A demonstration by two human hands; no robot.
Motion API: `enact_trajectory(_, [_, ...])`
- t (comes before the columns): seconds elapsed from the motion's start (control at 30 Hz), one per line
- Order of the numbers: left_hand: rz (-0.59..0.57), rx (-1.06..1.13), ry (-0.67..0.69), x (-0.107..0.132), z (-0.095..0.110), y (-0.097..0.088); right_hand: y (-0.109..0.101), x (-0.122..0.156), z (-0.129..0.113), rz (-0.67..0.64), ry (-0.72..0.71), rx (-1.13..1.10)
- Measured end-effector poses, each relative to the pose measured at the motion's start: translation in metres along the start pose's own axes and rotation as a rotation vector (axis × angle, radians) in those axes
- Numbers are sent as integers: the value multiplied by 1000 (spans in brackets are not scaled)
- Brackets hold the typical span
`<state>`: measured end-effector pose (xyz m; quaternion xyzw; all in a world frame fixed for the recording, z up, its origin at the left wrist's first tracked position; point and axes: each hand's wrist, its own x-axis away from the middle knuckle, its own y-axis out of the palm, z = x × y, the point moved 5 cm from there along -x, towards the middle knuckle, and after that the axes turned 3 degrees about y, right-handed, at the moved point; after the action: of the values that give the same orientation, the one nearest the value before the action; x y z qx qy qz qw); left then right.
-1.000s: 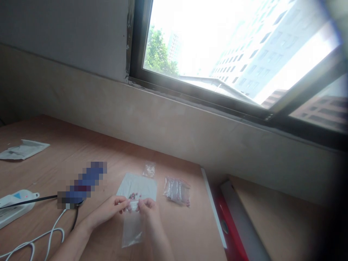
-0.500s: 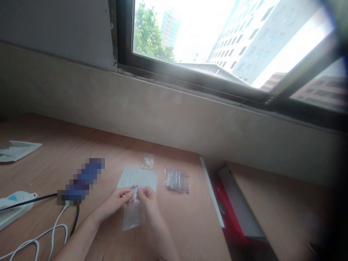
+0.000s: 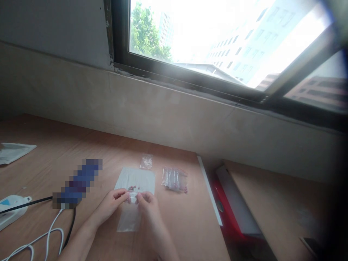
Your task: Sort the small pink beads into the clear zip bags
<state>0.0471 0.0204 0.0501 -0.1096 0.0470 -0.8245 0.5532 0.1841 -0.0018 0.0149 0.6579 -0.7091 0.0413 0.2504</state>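
Between my two hands a small clear plastic bag [image 3: 133, 198] is stretched, its upper edge pinched at both ends. The thumb and fingers of my left hand [image 3: 115, 202] grip its left side, and my right hand [image 3: 149, 203] grips the right. Just beyond the fingertips, several small dark-red pieces [image 3: 135, 187] lie on a flat white pouch [image 3: 136, 175]. A larger clear plastic bag [image 3: 128, 220] lies on the table below my hands, its upper part partly hidden by them.
Beyond the pouch lies a small clear packet [image 3: 146, 161]; a fuller clear bag [image 3: 174, 179] with reddish bits is to its right. At left are a blurred blue item [image 3: 81, 181], white cables [image 3: 47, 235], a power strip [image 3: 13, 208] and a white packet [image 3: 17, 152]. The table's right edge [image 3: 210, 192] borders a red object [image 3: 227, 210].
My hands have moved slightly apart and nearer to me, with the small bag now spread between them. More of the red pieces shows. The whole view has shifted slightly.
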Motion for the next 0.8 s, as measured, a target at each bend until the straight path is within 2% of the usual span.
enact_trajectory(0.1, [54, -23, -16, -3, -2, -4, 0, 10, 17, -66, 80, -21])
enact_trajectory(0.2, [126, -22, -19, -4, -10, -10, -11, 9, 21, -27, 50, 35])
enact_trajectory(0.27, [225, -38, -39, -3, -25, -19, -22, -3, 8, 75, -42, 90])
enact_trajectory(0.33, [311, -108, -59, 1, -46, -28, -32, -24, -14, 198, -154, 180])
enact_trajectory(0.4, [321, -196, -35, 5, -65, -33, -37, -52, -39, 310, -234, 321])
enact_trajectory(0.47, [343, -316, 55, 9, -76, -34, -38, -82, -59, 438, -263, 500])
enact_trajectory(0.6, [357, -500, 189, 13, -77, -27, -32, -127, -75, 525, -295, 618])
enact_trajectory(0.7, [363, -554, 225, 13, -74, -23, -28, -137, -74, 591, -339, 704])
enact_trajectory(0.8, [386, -583, 251, 11, -77, -21, -25, -137, -72, 664, -392, 775])
